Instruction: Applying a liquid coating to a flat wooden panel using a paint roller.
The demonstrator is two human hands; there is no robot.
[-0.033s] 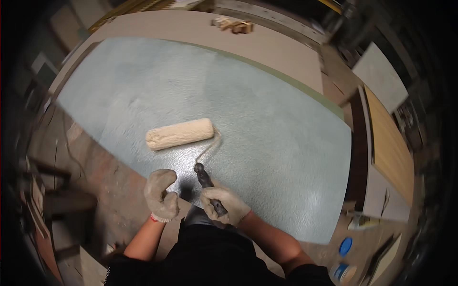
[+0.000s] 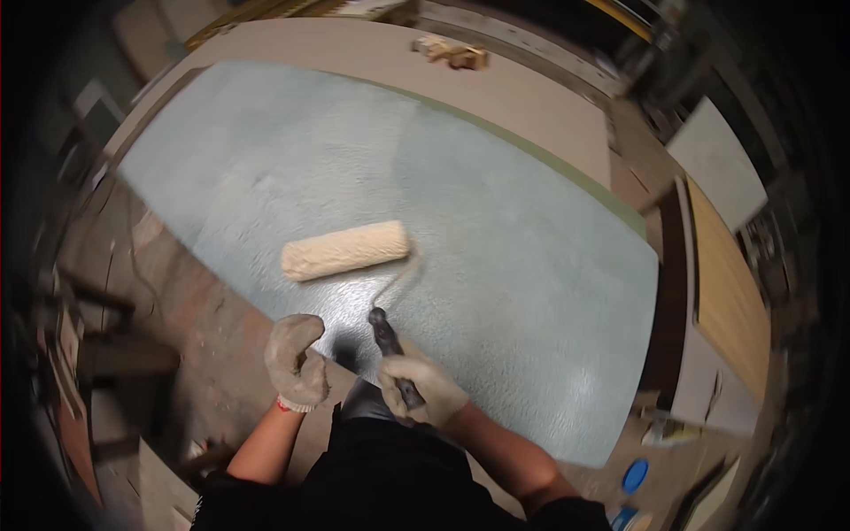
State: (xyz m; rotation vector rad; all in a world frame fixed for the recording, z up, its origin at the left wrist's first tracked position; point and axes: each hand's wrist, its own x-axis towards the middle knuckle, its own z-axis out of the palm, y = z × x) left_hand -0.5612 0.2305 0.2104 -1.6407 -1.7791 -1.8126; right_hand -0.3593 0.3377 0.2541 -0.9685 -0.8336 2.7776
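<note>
My right hand [image 2: 427, 387], in a pale work glove, is closed around the dark handle of a paint roller [image 2: 345, 251]. Its fluffy cream sleeve rests on a large light blue-green panel [image 2: 522, 257], with a thin bent frame running back to the grip. To the left, by the panel's near edge, my gloved left hand [image 2: 297, 363] is half curled and holds nothing; a gap shows between thumb and fingers. The panel's surface looks wet and glossy around the roller.
Beyond the panel lies a beige sheet [image 2: 310, 42] with small wood pieces [image 2: 452, 53] on it. A cabinet [image 2: 722, 310] with a wood-coloured board stands at the right. A blue lid [image 2: 635, 476] lies on the floor at lower right. Dark furniture [image 2: 133, 363] is at the left.
The view has shifted slightly, so the panel sits a little further right. The roller sleeve also appears further right and slightly nearer to me on the panel. Both hands keep their grip and shape.
</note>
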